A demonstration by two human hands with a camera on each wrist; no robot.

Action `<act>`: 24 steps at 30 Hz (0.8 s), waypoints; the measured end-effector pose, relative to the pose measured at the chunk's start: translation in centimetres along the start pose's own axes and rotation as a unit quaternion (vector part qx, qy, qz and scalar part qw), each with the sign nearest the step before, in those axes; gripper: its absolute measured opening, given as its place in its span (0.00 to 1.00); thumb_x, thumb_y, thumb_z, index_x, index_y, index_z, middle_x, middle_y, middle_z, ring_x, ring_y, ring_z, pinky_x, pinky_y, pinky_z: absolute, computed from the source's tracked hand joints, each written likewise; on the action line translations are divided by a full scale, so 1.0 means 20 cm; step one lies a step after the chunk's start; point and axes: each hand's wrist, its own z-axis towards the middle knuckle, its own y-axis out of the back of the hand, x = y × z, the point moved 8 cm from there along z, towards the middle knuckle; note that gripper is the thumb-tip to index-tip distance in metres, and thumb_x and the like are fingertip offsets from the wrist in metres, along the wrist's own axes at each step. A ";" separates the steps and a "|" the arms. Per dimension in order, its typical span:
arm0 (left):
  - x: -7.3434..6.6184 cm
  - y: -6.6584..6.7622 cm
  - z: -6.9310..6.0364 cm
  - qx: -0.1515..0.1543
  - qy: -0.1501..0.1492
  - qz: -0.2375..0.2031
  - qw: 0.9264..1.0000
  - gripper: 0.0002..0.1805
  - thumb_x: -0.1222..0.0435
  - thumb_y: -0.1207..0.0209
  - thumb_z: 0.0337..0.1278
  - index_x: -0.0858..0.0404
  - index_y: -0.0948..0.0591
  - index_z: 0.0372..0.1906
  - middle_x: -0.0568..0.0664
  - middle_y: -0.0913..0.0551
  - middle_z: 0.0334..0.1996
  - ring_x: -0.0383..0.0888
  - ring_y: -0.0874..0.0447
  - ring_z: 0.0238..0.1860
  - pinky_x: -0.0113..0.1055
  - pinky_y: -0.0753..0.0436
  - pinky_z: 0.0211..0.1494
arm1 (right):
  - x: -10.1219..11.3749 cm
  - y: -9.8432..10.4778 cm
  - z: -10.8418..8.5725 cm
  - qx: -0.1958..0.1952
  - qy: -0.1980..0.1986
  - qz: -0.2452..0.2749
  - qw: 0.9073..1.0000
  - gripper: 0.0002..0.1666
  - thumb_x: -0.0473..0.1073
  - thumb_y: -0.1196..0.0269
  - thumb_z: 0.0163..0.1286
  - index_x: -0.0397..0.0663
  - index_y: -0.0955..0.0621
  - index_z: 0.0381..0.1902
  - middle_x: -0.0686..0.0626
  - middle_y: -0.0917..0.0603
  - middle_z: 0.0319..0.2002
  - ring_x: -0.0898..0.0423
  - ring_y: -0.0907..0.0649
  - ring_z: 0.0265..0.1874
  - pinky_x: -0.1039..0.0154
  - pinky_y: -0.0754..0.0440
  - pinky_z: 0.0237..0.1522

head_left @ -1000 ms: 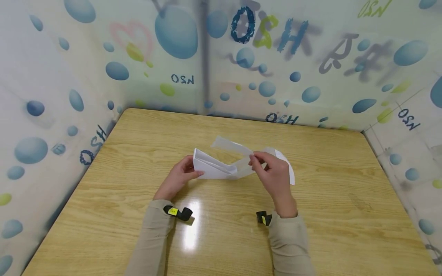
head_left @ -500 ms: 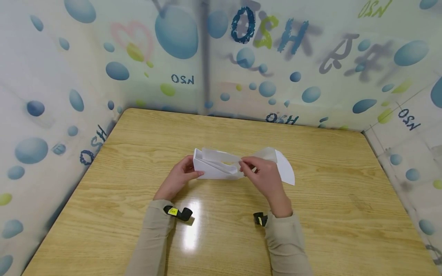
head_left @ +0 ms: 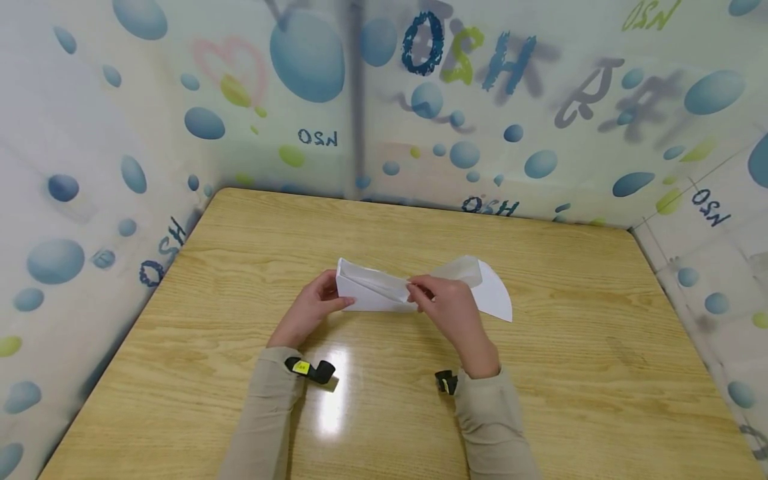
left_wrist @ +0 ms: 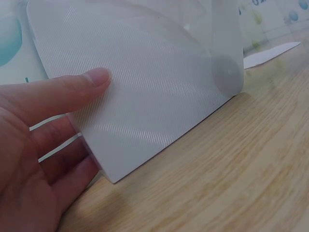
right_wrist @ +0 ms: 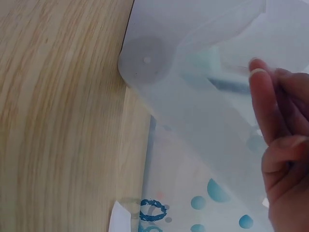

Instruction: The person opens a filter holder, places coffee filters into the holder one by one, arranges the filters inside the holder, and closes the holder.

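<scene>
A narrow white case, open along its top, stands upright on the table. Its ribbed front face fills much of the left wrist view, with a round spot at the lower right corner. My left hand grips the case's left end, thumb on the front face and fingers behind the edge. A translucent plastic strip lies along the case's open top. My right hand pinches the strip's right end between thumb and fingertips. In the right wrist view, translucent plastic spreads in front of the right hand.
Just behind the right hand lies a translucent sheet beside a white piece with a curved edge. They rest on a wooden table. Patterned walls stand at the table's back and sides.
My right hand has moved left and slightly down, bringing the translucent strip from behind the case onto its open top. My left hand and the case stay in place.
</scene>
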 end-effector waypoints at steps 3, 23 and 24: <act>0.00 0.00 0.00 0.004 -0.005 -0.006 1.000 0.28 0.56 0.34 0.43 0.53 0.29 0.53 0.49 0.24 0.48 0.45 0.26 0.49 0.39 0.28 0.50 | 0.01 -0.01 0.00 0.005 -0.003 -0.005 1.000 0.07 0.43 0.40 0.62 0.50 0.17 0.36 0.60 0.19 0.21 0.72 0.28 0.15 0.74 0.29 0.20; 0.01 0.00 0.01 0.001 0.005 0.005 1.000 0.28 0.55 0.34 0.43 0.53 0.29 0.53 0.49 0.25 0.49 0.45 0.27 0.50 0.41 0.29 0.52 | -0.07 -0.13 -0.01 0.088 -0.095 -0.025 0.991 0.09 0.46 0.41 0.62 0.53 0.17 0.38 0.59 0.17 0.24 0.72 0.32 0.06 0.72 0.30 0.17; 0.01 0.00 0.01 0.002 0.005 0.003 1.000 0.28 0.56 0.34 0.43 0.53 0.29 0.53 0.49 0.25 0.49 0.45 0.27 0.50 0.41 0.29 0.52 | -0.07 -0.13 -0.01 0.087 -0.094 -0.025 0.991 0.09 0.45 0.40 0.62 0.53 0.17 0.38 0.59 0.17 0.25 0.72 0.32 0.06 0.72 0.30 0.17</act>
